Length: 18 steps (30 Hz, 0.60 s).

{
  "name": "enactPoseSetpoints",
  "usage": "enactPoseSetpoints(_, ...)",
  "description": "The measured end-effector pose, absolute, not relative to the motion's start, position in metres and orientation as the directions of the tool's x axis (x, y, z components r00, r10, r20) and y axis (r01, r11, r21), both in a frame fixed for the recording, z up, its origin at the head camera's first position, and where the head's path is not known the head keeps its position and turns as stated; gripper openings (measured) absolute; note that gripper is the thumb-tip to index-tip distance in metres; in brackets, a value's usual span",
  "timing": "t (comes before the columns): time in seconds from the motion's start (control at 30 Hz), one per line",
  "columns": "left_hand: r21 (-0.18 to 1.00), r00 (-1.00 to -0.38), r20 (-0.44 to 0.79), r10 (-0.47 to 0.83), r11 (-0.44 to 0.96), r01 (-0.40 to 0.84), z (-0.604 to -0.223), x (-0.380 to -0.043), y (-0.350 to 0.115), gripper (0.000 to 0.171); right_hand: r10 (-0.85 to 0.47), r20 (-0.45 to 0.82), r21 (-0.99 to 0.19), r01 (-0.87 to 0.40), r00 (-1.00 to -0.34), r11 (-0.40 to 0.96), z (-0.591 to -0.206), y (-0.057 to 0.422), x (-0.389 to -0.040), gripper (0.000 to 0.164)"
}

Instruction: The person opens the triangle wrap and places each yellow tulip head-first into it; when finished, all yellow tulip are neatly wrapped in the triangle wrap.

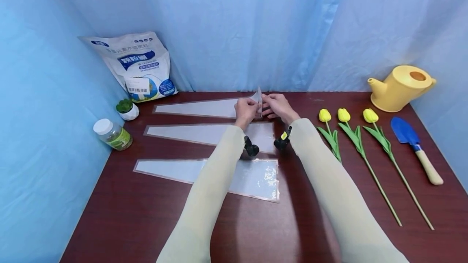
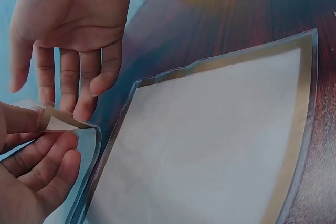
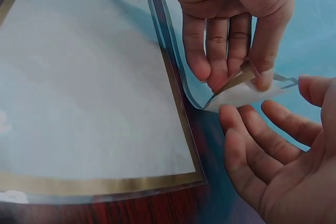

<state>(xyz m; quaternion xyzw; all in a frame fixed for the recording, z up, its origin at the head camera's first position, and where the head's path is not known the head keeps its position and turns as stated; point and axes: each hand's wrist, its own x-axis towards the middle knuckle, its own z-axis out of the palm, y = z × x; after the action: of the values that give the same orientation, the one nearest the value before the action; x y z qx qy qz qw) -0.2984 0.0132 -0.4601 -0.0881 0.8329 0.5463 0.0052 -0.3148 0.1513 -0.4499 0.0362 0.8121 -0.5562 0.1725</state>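
Three white tapered laminated sheets with brownish-gold borders lie in a row: the far sheet (image 1: 204, 108), middle sheet (image 1: 252, 133) and near sheet (image 1: 164, 169). At the far sheet's wide right end, my left hand (image 1: 245, 111) pinches the edge between thumb and fingers, and that end curls up off the table. My right hand (image 1: 279, 106) is just to its right, fingers extended beside the raised edge (image 3: 236, 95). In the right wrist view, its thumb is close to one corner. The left wrist view shows the middle sheet's wide end (image 2: 205, 140) lying beside the hands.
A fertilizer bag (image 1: 140, 64), small potted succulent (image 1: 128, 109) and lidded jar (image 1: 113, 135) stand left. On the right are three yellow tulips (image 1: 343, 115), a yellow watering can (image 1: 400, 88) and a blue trowel (image 1: 406, 131). A blue curtain (image 1: 234, 31) hangs behind the table.
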Motion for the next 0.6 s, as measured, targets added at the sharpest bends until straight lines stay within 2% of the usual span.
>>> enactPoseSetpoints(0.3,0.955,-0.976,-0.184,-0.119,0.211,-0.206,-0.462,-0.299,0.012,0.015,-0.018,-0.264,-0.868,0.229,-0.964,0.441,-0.449,0.149,-0.317,0.037)
enactPoseSetpoints(0.47,0.966,-0.963,-0.244,-0.113,0.055,-0.252,-0.465,-0.298,0.009,0.015,0.01,-0.25,-0.859,0.227,-0.968,0.458,-0.45,0.153,-0.316,0.033)
enactPoseSetpoints(0.6,0.959,-0.952,-0.285,-0.114,-0.02,-0.284,-0.466,-0.296,0.006,0.018,0.021,-0.253,-0.843,0.231,-0.967,0.485,-0.453,0.159,-0.316,0.031)
